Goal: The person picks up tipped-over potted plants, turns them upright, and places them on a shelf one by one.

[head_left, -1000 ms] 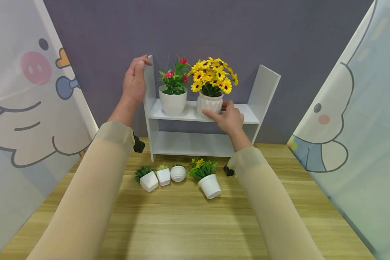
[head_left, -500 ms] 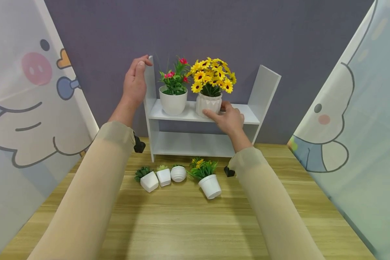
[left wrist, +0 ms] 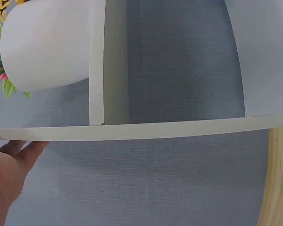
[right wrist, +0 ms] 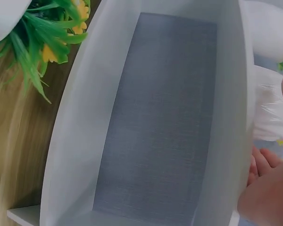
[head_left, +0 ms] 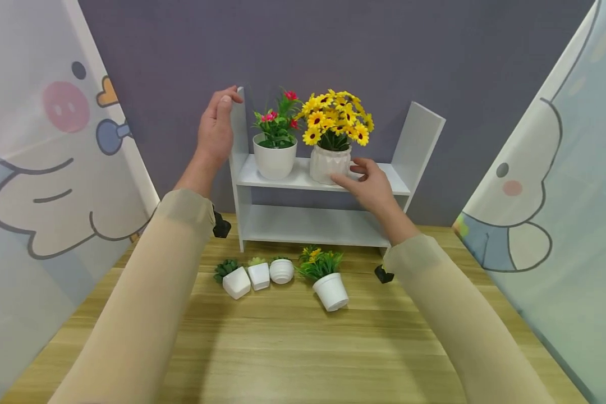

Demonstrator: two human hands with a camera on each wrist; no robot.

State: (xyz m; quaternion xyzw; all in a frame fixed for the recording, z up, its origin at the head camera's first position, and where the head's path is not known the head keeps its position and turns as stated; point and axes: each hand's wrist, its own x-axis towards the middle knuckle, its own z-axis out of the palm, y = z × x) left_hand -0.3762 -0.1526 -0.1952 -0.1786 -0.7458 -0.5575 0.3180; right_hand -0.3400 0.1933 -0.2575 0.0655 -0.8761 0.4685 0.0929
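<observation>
On the upper board of a small white shelf (head_left: 313,216), a ribbed white pot of yellow sunflowers (head_left: 330,163) stands upright. To its left is a smooth white pot with red flowers (head_left: 275,159). My right hand (head_left: 372,188) is beside the sunflower pot with its fingers spread. Its thumb tip overlaps the pot's lower right edge; whether it touches cannot be told. With bent fingers over the top, my left hand (head_left: 216,132) holds the shelf's left side panel. In the left wrist view, fingers (left wrist: 30,153) lie against that panel's outer face.
On the wooden table (head_left: 283,359) before the shelf lie several small tipped pots: a dark green succulent pot (head_left: 237,283), a square white pot (head_left: 259,276), a round white pot (head_left: 281,271) and a yellow-flowered pot (head_left: 331,292). A grey wall (head_left: 333,45) rises behind.
The sunflower pot has slid slightly left toward the red-flower pot. Since then my right hand has loosened from it and drawn right. The left hand stays on the panel; the view has shifted slightly.
</observation>
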